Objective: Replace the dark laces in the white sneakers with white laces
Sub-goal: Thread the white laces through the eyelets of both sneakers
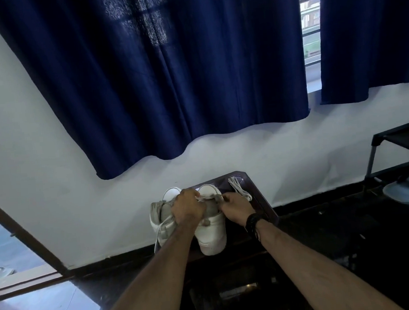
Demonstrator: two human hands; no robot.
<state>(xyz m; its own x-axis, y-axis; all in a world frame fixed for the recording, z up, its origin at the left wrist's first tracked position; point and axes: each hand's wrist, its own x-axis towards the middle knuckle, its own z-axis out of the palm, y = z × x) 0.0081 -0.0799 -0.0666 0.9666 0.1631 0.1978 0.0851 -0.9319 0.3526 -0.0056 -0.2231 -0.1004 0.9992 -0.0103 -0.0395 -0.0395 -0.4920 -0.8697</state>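
The two white sneakers [205, 229] stand side by side on a small dark table [262, 205], toes toward the wall. My left hand [189, 208] curls over the tongue of the right-hand sneaker, fingers closed on a white lace [205, 198] stretched across it. My right hand [236, 208], a dark band [254, 220] on its wrist, pinches the same lace just beside the shoe. A loose white lace [163, 228] trails down the left-hand sneaker. A spare bundle of white laces [239, 187] lies on the table's far corner. Navy curtains [168, 72] hang above, and a dark rack [401, 153] stands well to the right.
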